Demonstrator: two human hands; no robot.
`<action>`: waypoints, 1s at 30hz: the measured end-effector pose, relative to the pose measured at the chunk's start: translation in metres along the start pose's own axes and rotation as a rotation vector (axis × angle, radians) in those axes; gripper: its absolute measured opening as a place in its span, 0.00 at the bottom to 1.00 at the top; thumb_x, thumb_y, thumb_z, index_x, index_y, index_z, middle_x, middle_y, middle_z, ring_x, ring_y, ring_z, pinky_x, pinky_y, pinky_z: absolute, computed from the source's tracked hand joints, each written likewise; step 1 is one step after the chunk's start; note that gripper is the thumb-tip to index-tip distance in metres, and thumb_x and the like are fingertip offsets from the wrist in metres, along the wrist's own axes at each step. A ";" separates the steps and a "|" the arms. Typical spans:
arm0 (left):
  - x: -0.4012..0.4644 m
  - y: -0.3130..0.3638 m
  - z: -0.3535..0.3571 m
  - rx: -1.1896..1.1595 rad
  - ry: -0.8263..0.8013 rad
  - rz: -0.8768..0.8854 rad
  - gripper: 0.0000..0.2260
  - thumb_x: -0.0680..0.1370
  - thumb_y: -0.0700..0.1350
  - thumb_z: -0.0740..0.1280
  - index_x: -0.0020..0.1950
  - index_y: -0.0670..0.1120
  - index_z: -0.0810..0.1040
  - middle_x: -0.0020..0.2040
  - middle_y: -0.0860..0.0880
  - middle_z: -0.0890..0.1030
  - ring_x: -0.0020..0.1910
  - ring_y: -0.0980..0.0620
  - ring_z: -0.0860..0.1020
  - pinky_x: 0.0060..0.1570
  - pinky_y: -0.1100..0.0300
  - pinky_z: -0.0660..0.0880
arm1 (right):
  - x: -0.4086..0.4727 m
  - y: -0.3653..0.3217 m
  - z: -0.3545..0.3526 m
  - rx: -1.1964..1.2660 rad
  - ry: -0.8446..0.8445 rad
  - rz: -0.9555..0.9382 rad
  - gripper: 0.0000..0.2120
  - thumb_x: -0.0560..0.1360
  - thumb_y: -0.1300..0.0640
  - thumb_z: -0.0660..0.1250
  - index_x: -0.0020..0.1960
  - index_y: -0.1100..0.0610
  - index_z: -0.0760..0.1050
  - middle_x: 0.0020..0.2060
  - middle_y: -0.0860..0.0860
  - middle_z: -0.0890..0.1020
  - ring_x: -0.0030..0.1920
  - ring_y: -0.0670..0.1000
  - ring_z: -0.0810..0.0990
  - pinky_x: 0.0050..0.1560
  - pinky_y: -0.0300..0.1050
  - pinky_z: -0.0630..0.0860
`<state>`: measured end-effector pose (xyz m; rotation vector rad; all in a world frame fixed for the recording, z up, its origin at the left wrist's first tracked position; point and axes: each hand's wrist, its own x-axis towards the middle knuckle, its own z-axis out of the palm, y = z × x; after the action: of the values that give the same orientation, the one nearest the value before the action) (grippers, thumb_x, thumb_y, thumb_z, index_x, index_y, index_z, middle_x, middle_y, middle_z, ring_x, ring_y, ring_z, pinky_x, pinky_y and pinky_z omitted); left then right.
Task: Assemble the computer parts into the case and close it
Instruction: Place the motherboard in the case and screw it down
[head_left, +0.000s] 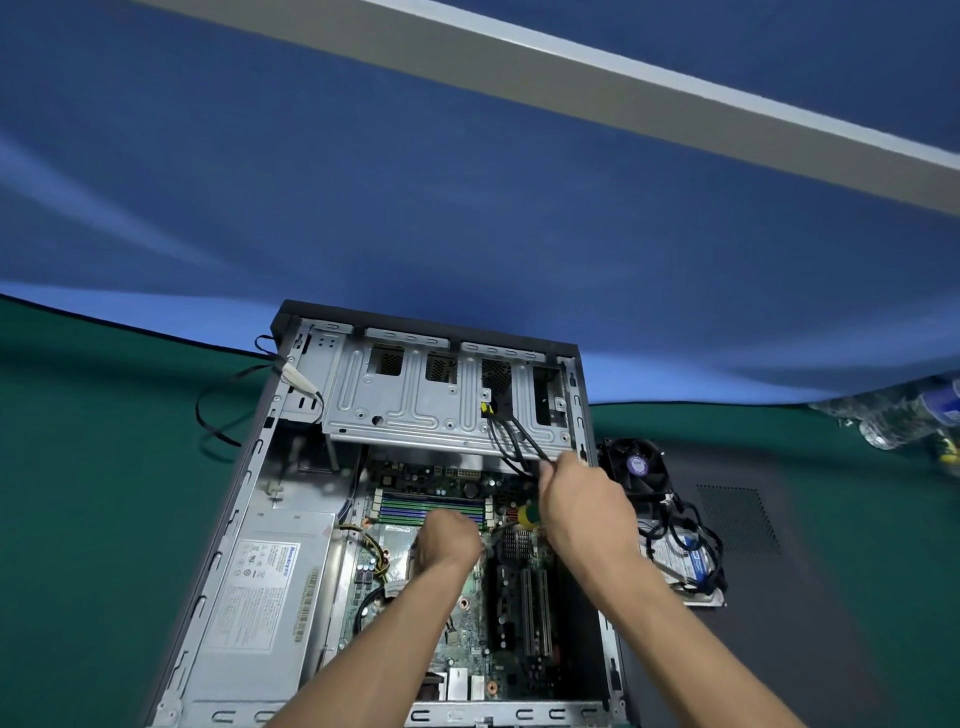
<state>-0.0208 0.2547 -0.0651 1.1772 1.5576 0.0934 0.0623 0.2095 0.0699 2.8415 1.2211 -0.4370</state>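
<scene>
Table (78, 493): green cover, blue cloth wall behind.
Case (249, 499): lies open on the table, side up.
Power supply (265, 592): silver box along the case's left side.
Board (467, 613): green, flat in the case bottom.
Left hand (449, 538): fingers curled down on the board; whether it holds anything cannot be told.
Right hand (582, 499): pinches black cables (511, 431) hanging from the metal drive cage (415, 405).
Fan (636, 465): outside the case, right, beside a hard drive (680, 561).
Side panel (769, 571): dark, flat beneath them.
</scene>
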 end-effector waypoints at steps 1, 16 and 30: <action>0.000 0.000 0.000 0.000 0.003 -0.002 0.11 0.79 0.37 0.59 0.41 0.45 0.78 0.37 0.49 0.74 0.31 0.51 0.70 0.34 0.62 0.67 | 0.000 0.003 0.001 -0.015 0.015 0.012 0.18 0.83 0.47 0.49 0.59 0.59 0.70 0.51 0.58 0.82 0.51 0.60 0.80 0.40 0.46 0.67; 0.003 -0.004 0.005 0.043 0.011 -0.003 0.14 0.77 0.38 0.63 0.31 0.44 0.76 0.37 0.47 0.80 0.32 0.49 0.75 0.34 0.62 0.69 | -0.016 0.008 0.008 0.114 0.018 -0.020 0.10 0.80 0.49 0.56 0.55 0.55 0.66 0.48 0.54 0.80 0.44 0.57 0.79 0.40 0.46 0.68; -0.004 0.002 0.006 0.078 -0.002 0.002 0.18 0.77 0.37 0.60 0.28 0.47 0.66 0.30 0.49 0.70 0.30 0.52 0.67 0.35 0.62 0.64 | -0.016 0.009 0.009 0.241 0.013 -0.008 0.16 0.79 0.48 0.60 0.62 0.53 0.61 0.56 0.53 0.71 0.49 0.58 0.77 0.43 0.46 0.68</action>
<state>-0.0161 0.2497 -0.0632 1.2392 1.5700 0.0326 0.0556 0.1905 0.0643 3.0412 1.2630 -0.6064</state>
